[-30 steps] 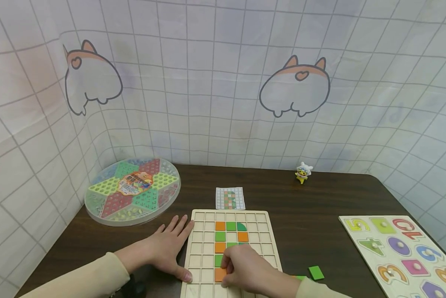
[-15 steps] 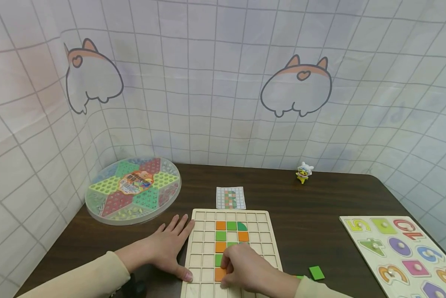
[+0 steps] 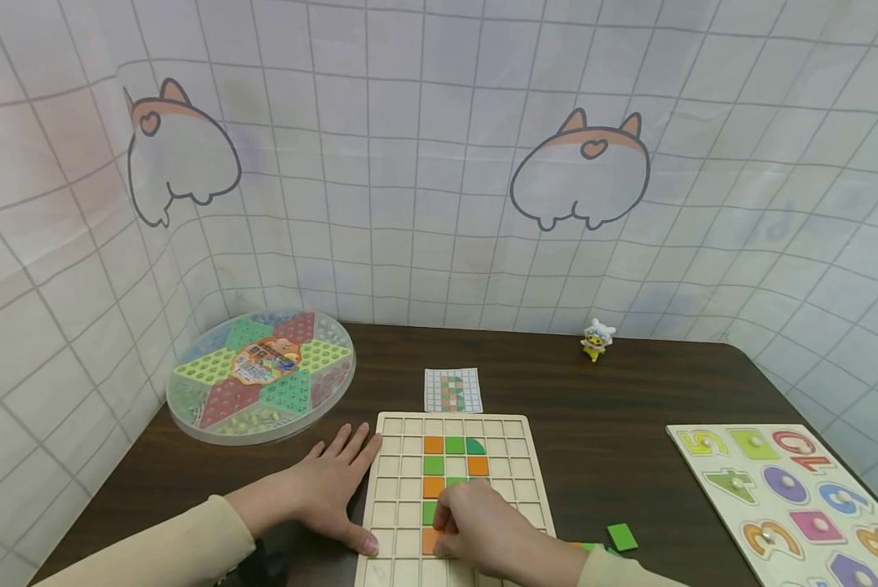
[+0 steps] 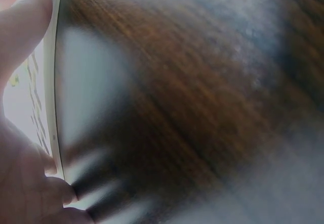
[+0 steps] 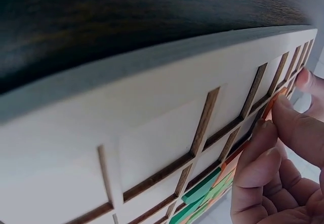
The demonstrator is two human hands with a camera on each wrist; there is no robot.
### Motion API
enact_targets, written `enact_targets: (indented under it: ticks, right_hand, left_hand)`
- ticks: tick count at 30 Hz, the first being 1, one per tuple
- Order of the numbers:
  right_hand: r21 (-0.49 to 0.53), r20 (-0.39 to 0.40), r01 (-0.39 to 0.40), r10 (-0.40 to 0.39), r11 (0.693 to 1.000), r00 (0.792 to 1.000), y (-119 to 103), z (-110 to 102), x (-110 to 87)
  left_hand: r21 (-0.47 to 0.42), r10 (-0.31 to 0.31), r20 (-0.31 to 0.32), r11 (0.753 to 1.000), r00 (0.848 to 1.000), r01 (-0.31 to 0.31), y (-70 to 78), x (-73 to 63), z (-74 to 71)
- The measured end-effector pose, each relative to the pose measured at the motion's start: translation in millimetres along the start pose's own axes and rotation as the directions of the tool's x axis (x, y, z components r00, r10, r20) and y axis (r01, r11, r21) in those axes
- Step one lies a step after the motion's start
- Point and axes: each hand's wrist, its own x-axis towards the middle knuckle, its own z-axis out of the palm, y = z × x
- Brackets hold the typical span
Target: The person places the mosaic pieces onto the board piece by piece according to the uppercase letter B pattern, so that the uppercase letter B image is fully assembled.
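A pale wooden grid board (image 3: 383,514) lies on the dark table, with orange, green and teal tiles set in its cells. My left hand (image 3: 328,489) rests spread at the board's left edge, thumb over the rim. My right hand (image 3: 486,526) is over the lower middle of the board, thumb and forefinger pinched at an orange square tile (image 3: 430,541). In the right wrist view the thumb tip (image 5: 284,102) meets that tile's edge; the other fingers are curled. The right hand covers several cells. A teal rounded tile (image 3: 475,446) sits at the pattern's upper right.
A small pattern card (image 3: 453,391) lies behind the board. Loose tiles, including a green square (image 3: 622,537), are right of it. A number puzzle board (image 3: 791,505) is at the right, a round Chinese checkers set (image 3: 262,375) at the back left, and a small figurine (image 3: 597,340) at the back.
My right thumb has shifted slightly up and left, covering more of the orange tile. The left hand has stayed in place.
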Motion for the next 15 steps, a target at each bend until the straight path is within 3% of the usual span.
enact_targets:
  ticks: [15]
  right_hand:
    - [-0.025, 0.000, 0.031, -0.031, 0.999, 1.000, 1.5, -0.3, -1.2]
  left_hand:
    - [0.003, 0.013, 0.044, 1.000, 0.999, -0.013, 1.6, -2.0, -4.2]
